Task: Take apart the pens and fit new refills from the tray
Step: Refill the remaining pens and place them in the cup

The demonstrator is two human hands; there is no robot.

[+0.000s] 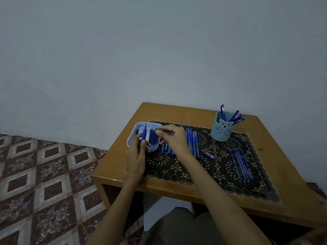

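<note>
**Refill swap under way at the tray**

Left of centre, the left hand (136, 156) grips a pen (144, 134) upright over the tray (130, 138). The right hand (172, 138) pinches a thin piece (158, 129) too small to name. A row of pens (192, 140) on the mat (212, 167) probably still waits. The tray sits near the table (115, 165) edge, with free mat toward the lower frame.

Dim room: plain pale wall (159, 50), patterned diamond-tile floor (44, 174), small wooden table (115, 165).

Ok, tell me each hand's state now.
Left hand: grips a slim blue plastic pen upright above the pale plastic tray.
Right hand: fingertips pinched; holding what cannot be told.
</note>
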